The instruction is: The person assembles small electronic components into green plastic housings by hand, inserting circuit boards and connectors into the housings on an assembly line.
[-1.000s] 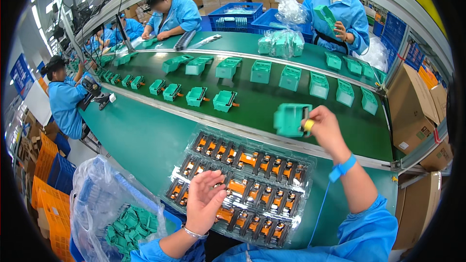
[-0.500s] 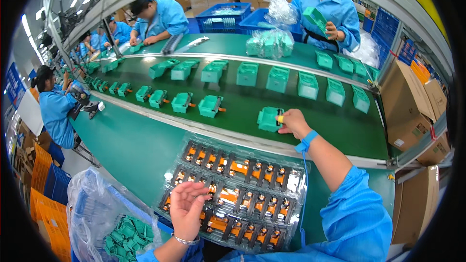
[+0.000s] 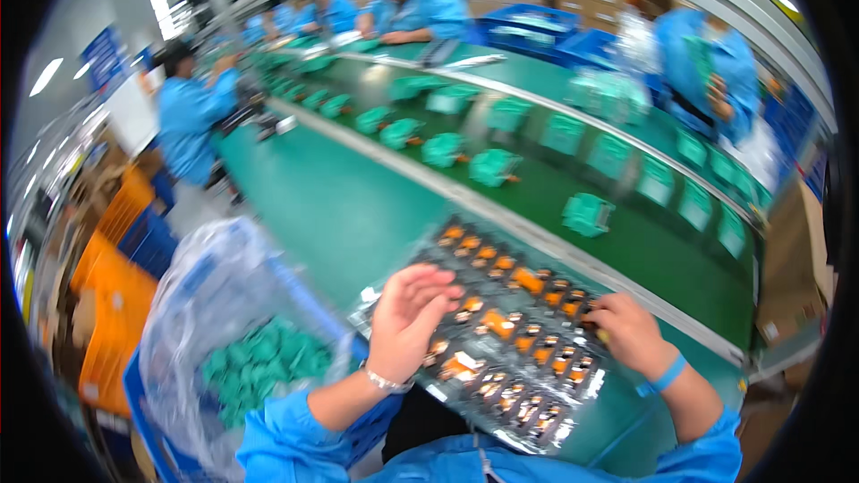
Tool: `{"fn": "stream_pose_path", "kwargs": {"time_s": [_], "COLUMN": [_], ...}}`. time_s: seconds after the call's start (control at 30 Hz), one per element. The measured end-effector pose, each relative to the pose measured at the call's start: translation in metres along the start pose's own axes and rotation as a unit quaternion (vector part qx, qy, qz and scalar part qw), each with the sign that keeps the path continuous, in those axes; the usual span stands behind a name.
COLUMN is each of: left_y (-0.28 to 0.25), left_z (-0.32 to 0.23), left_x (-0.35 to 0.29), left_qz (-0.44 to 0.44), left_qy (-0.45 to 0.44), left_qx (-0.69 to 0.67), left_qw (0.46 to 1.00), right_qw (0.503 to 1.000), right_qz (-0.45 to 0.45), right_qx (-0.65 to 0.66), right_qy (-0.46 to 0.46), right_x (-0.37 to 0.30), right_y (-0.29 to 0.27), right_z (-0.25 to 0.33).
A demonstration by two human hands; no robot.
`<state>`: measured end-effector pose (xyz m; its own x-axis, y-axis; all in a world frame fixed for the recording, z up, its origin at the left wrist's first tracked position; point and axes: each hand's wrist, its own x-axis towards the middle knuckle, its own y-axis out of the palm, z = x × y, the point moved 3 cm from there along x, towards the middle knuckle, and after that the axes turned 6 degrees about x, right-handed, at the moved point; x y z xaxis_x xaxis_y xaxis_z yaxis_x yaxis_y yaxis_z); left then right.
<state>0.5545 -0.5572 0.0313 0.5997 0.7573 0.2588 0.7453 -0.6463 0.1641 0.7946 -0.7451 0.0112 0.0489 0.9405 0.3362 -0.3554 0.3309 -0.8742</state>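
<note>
A clear plastic blister tray [image 3: 559, 441] lies on the green bench in front of me, its pockets filled with rows of orange-and-black parts [image 3: 528, 280]. My left hand [image 3: 412, 315] hovers over the tray's left side, fingers loosely curved, thumb apart, holding nothing. At the tray's right edge is my right hand [image 3: 633, 333], fingertips pinched together by the end of a row. Something yellowish shows at its fingertips, but blur hides what it is. Beyond it, a green plastic housing [image 3: 587, 215] sits on the dark green conveyor belt [image 3: 662, 255].
More green housings stand in two rows along the belt. A metal rail [image 3: 501, 206] separates belt and bench. At lower left, a blue crate lined with clear plastic [image 3: 192, 304] holds small green parts [image 3: 264, 362]. Co-workers in blue stand across and at left; cardboard boxes [image 3: 792, 259] stand right.
My right hand has left the green housing on the belt and come back to the tray's right edge. The view has swung, shifting the scene rightward. My left hand still hovers over the tray.
</note>
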Motion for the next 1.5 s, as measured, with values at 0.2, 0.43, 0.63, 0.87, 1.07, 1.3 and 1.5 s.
{"fn": "stream_pose_path", "kwargs": {"time_s": [0.2, 0.43, 0.63, 0.87, 1.07, 1.3, 1.5], "left_y": [-0.161, -0.388, -0.363, -0.395, -0.403, -0.395, -0.295], "left_z": [-0.095, 0.025, 0.102, 0.18, 0.169, 0.039, -0.054], "left_x": [-0.041, -0.202, -0.176, -0.153, -0.188, -0.178, -0.119], "left_qz": [-0.238, -0.307, 0.081, 0.009, -0.187, -0.431, -0.439], "left_qy": [0.114, -0.251, -0.339, -0.471, -0.312, 0.044, 0.106], "left_qx": [0.195, 0.546, 0.728, 0.646, 0.662, 0.6, 0.107], "left_qw": [0.945, 0.738, 0.591, 0.601, 0.655, 0.673, 0.886], "right_qw": [0.99, 0.767, 0.771, 0.805, 0.799, 0.767, 0.757], "right_qz": [-0.113, -0.255, -0.377, -0.368, -0.378, -0.402, -0.411], "right_qx": [0.078, 0.525, 0.428, 0.393, 0.398, 0.432, 0.46], "right_qy": [-0.009, 0.268, 0.281, 0.249, 0.246, 0.253, 0.216], "right_x": [-0.013, 0.001, -0.012, -0.015, -0.014, -0.015, -0.009], "right_y": [0.006, 0.035, 0.047, 0.058, 0.057, 0.053, 0.056], "right_z": [-0.017, -0.019, -0.025, -0.018, -0.017, -0.016, -0.01]}}
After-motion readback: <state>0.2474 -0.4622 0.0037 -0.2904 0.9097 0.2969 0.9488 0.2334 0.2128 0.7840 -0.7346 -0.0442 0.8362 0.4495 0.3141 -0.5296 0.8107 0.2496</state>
